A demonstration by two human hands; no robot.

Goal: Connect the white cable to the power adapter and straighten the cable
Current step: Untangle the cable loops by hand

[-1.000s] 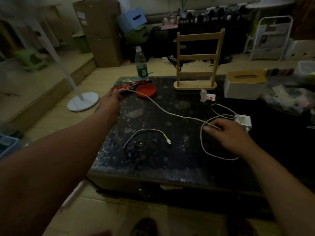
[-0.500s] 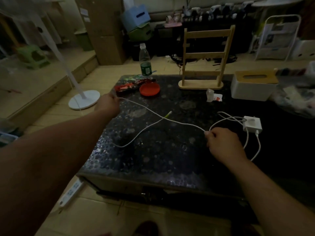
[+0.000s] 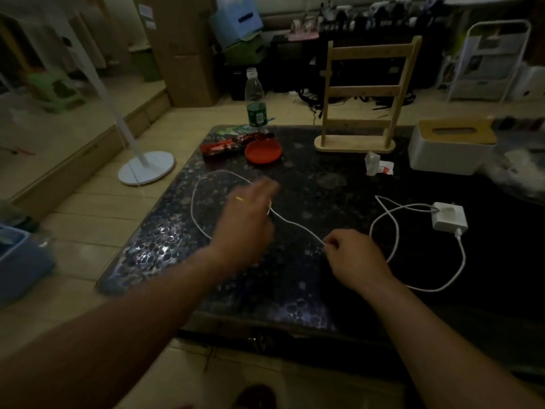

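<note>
The white cable (image 3: 298,228) runs across the dark table (image 3: 295,290). My left hand (image 3: 244,222), blurred by motion, is over the table's middle with the cable meeting its fingers. From there the cable loops out to the left (image 3: 193,202). A yellow tip (image 3: 239,198) shows at the hand. My right hand (image 3: 354,258) pinches the cable at its fingertips. Beyond it the cable curls in two loops to the white power adapter (image 3: 449,216) on the right, where a white plug sits in the adapter's near side.
At the table's back stand a wooden rack (image 3: 365,95), a white tissue box (image 3: 451,149), a red lid (image 3: 263,151), a red packet (image 3: 224,149) and a plastic bottle (image 3: 255,98). A fan base (image 3: 146,167) stands on the floor left of the table.
My left hand has swung from the table's left edge to the middle, leaving a slack loop of cable on the left. My right hand keeps its pinch. The cable near the adapter has spread into wider loops.
</note>
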